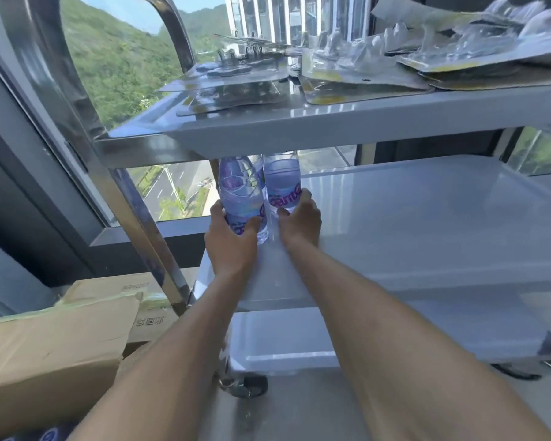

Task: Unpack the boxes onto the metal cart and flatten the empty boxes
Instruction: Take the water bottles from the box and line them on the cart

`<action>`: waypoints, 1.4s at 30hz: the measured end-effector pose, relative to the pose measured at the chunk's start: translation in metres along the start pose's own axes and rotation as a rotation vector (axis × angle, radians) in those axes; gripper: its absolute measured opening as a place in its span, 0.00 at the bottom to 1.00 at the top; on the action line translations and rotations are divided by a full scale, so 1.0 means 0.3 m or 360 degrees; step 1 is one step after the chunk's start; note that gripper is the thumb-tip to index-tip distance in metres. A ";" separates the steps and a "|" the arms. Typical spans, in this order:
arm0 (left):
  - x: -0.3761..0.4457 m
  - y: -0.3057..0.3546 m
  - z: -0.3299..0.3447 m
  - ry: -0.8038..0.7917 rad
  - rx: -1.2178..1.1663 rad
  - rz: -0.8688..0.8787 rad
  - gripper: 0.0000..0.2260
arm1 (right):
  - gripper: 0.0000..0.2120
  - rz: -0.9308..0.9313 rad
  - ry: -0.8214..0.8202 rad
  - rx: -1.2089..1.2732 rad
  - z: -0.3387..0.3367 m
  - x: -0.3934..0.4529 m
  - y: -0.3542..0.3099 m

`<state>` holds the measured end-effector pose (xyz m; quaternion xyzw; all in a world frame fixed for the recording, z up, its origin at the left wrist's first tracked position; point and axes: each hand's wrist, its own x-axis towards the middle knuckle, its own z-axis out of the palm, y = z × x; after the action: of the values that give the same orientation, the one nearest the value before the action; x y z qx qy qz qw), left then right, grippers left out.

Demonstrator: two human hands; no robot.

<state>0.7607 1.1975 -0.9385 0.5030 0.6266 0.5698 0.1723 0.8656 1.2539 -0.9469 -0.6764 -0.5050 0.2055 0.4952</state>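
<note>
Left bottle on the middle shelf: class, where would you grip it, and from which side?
Grip the left bottle around its lower body, from the near side. The top shelf hides its cap, and the right bottle stands close beside it.

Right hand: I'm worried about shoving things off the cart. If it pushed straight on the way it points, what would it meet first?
The right hand already grips a bottle; beyond that, probably just open shelf, then the window.
</note>
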 end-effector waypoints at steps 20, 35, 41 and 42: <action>0.213 -0.034 0.058 -0.0154 -0.0190 -0.0329 0.16 | 0.24 -0.0106 0.0051 -0.0215 0.051 0.019 0.028; 0.196 -0.074 0.080 -0.0224 0.0167 0.0037 0.25 | 0.28 -0.0134 0.0008 -0.0290 0.067 0.033 0.036; 0.196 -0.068 0.075 -0.0262 0.0192 0.0030 0.21 | 0.29 -0.0073 -0.0044 -0.0269 0.048 0.033 0.018; 0.191 -0.064 0.069 -0.0267 0.0235 0.0026 0.22 | 0.28 -0.0057 -0.0068 -0.0250 0.040 0.034 0.010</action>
<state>0.7438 1.2590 -0.9411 0.5654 0.6460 0.4793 0.1821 0.8618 1.2685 -0.9523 -0.6994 -0.5421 0.1709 0.4334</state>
